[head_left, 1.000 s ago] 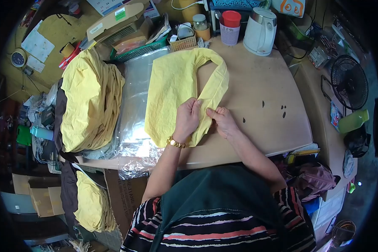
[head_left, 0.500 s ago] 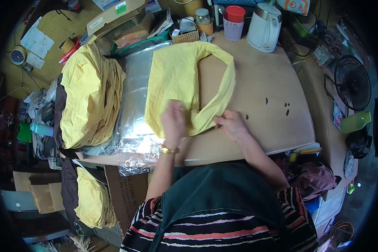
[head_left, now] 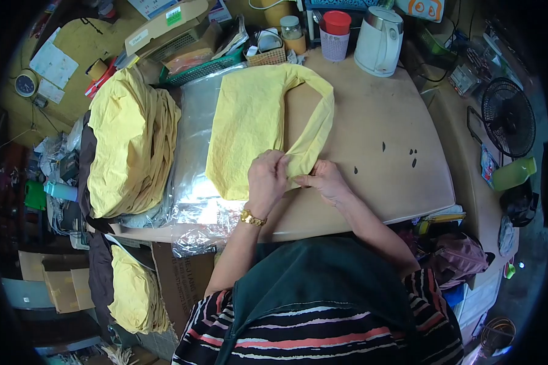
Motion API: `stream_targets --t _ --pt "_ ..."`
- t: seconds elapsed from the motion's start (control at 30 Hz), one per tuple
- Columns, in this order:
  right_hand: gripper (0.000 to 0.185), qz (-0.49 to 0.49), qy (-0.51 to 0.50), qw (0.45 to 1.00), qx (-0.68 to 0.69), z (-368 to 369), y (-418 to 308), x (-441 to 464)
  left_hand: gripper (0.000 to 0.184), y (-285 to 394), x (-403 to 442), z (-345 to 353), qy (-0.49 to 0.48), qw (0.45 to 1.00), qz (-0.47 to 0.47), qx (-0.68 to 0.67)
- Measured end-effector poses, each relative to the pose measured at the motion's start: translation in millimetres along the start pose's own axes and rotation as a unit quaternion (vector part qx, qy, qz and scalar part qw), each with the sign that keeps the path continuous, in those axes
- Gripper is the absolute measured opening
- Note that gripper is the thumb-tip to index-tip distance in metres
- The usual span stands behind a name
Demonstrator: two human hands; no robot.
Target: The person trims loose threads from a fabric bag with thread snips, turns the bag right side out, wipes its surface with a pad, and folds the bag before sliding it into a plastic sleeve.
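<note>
Yellow and lying flat, the cloth bag (head_left: 246,121) rests on the brown tabletop (head_left: 383,109), its left side over clear plastic (head_left: 196,115), while left hand (head_left: 268,179) and right hand (head_left: 326,182) pinch its strap (head_left: 313,137) near the lower end, presumably close together to steady the fabric.

The bag (head_left: 246,115), plain yellow, lies flat before you, its cloth finely wrinkled, its left side over the plastic (head_left: 196,115); the strap (head_left: 324,115) leaves the upper right corner of the bag, bows out to your right over the table (head_left: 386,109) and slants back down toward the lower right corner, so that you see a loop
</note>
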State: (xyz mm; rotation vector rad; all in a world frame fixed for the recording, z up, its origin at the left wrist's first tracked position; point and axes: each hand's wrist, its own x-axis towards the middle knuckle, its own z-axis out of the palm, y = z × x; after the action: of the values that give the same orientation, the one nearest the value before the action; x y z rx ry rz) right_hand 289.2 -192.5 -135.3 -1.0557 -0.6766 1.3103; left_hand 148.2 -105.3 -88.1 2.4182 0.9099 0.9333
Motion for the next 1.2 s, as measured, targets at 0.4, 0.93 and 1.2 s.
stream_targets --t 0.4,0.93,1.2 --pt "0.027 0.026 0.131 0.950 0.284 -7 -6 8 0.041 11 -19 -39 -0.265 0.954 -0.138 -0.007" --pt "0.028 0.003 0.134 0.964 0.228 -13 1 40 0.051 2 -57 -54 -0.284 0.953 -0.095 0.042" --pt "0.025 -0.029 0.131 0.983 0.125 24 6 37 0.042 2 -38 -58 -0.253 0.963 -0.088 -0.010"
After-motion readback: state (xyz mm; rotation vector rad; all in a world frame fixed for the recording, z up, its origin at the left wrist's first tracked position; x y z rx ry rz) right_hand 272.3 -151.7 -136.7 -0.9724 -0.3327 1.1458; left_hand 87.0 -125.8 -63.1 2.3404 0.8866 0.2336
